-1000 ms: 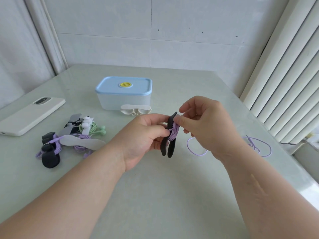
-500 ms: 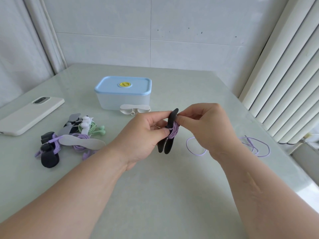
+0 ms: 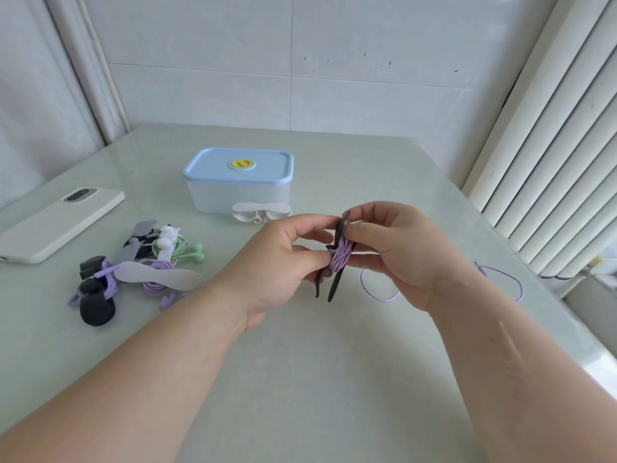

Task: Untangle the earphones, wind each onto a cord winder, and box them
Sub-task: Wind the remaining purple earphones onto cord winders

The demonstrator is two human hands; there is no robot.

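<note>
1. Winding was the step in hand: the left hand (image 3: 283,262) pinched the black cord winder (image 3: 335,287), held above the table (image 3: 300,379).
2. The right hand (image 3: 400,255) gripped the purple earphone cord (image 3: 340,259) at the wound bundle.
3. Loose cord (image 3: 380,294) trailed on the table, so the next move probably called for more turns, then opening the lidded box (image 3: 238,187).

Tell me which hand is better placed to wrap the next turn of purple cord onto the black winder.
Likely right. The right hand pinches the purple cord at the black winder, and the cord's loose loop lies on the table on that side. The left hand grips the winder, steadying it.
</note>
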